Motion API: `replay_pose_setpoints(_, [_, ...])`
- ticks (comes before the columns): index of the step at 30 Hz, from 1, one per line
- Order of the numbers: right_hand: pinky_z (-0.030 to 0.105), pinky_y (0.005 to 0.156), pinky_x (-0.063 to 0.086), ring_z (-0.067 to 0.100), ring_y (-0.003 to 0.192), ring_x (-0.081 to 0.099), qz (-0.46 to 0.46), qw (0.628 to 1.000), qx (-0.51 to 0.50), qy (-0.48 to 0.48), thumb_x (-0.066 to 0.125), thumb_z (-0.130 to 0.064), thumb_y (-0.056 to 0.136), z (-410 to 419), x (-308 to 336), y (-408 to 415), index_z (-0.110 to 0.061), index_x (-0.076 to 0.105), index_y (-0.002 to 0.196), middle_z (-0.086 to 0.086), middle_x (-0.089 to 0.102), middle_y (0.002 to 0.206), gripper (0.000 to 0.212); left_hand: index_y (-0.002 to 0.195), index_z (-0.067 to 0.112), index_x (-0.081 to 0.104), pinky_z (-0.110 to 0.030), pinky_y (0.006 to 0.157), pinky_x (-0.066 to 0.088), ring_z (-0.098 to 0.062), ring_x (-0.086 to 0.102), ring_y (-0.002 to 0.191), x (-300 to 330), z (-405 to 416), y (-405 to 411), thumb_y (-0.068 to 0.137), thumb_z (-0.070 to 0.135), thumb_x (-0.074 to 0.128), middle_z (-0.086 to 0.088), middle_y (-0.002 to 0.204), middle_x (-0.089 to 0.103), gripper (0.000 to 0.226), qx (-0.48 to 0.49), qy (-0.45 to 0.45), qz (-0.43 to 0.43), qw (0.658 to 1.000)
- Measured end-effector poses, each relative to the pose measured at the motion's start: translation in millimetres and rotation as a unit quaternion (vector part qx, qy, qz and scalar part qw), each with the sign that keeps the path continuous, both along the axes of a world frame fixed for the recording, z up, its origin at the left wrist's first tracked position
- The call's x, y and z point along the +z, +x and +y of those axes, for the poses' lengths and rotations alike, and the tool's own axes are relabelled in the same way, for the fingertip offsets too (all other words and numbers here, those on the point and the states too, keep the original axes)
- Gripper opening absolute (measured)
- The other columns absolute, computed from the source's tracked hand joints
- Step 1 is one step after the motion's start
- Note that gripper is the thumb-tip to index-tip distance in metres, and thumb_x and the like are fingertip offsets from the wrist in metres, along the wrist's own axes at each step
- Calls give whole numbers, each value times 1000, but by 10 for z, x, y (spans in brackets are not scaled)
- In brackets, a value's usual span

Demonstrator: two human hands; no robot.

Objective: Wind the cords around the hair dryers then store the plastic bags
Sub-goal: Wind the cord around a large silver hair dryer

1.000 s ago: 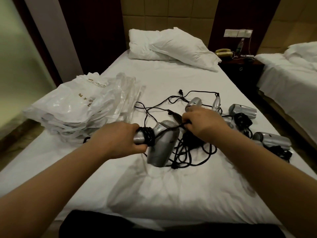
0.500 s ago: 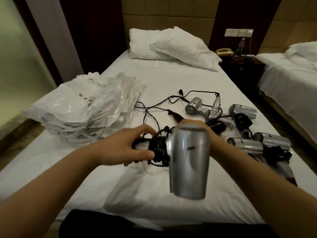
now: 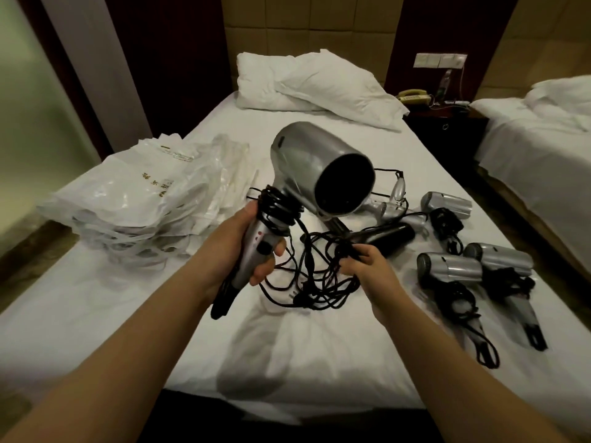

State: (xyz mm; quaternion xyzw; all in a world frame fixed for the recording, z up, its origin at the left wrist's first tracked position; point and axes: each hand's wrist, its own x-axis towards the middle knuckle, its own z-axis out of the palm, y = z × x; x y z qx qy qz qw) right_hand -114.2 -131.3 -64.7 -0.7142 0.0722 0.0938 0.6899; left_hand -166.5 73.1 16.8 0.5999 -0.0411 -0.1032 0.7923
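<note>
A heap of white plastic bags [image 3: 128, 203] is seen at the left of the bed [image 3: 319, 346], slack and slippery by the look of them, probably best gathered by the edges; whether anything is inside them cannot be told; next, a silver hair dryer [image 3: 319, 169] is held up by the left hand [image 3: 246, 247], whose fingers are curled round the handle below several turns of black cord [image 3: 278, 207] already wound there; the body is judged rigid and fairly light, the handle being the sound place to hold; the loose remainder of the cord [image 3: 313, 282], limp and prone to tangling, trails down to the sheet, where a bunch of it is pinched in the right hand [image 3: 367, 263]; to the right, three silver dryers [image 3: 447, 270] are laid on the bed with cords bundled, others farther back being left unwound
</note>
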Motion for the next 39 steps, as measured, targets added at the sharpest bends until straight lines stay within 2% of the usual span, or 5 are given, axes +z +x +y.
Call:
replay_pose_setpoints(8, [22,57,41,8,51,43,-5,998,54,45,56,-21,92,-18,-50,-37,-5,57,95,-3,45,53,16,87,11,57,-15,33,30,-12,40,34,215,-19,47,86,54,31,-3,60,57,50,72,32,-54,995])
replay_pose_setpoints(15, [14,51,32,5,52,41,-50,985,154,-60,44,-21,98,-62,-130,-138,-13,62,80,-5,51,56,26,87,14,60,-17,37,32,-12,43,40,365,80,102,98,52,28,-1,64,60,51,204,28,-49,977])
replay_pose_setpoints(27, [24,51,43,14,62,51,-30,968,-23,-247,56,-9,90,-408,-298,131,-22,60,76,2,61,78,20,82,11,59,-18,36,33,-14,45,38,1,108,123,97,53,33,-4,61,59,51,291,22,33,956])
replay_pose_setpoints(34, [26,54,32,15,62,42,-22,968,80,-238,54,-25,92,-268,-267,116,-10,67,82,2,50,67,22,85,11,58,-21,36,36,-16,46,39,97,2,163,97,49,36,-4,61,60,46,263,51,-6,963])
replay_pose_setpoints(39, [26,51,25,18,52,33,64,976,-57,-201,56,-18,92,-542,-498,234,-12,57,62,7,40,56,31,84,10,59,-21,37,36,-16,47,39,140,26,150,98,46,37,-3,60,61,44,290,56,-13,955])
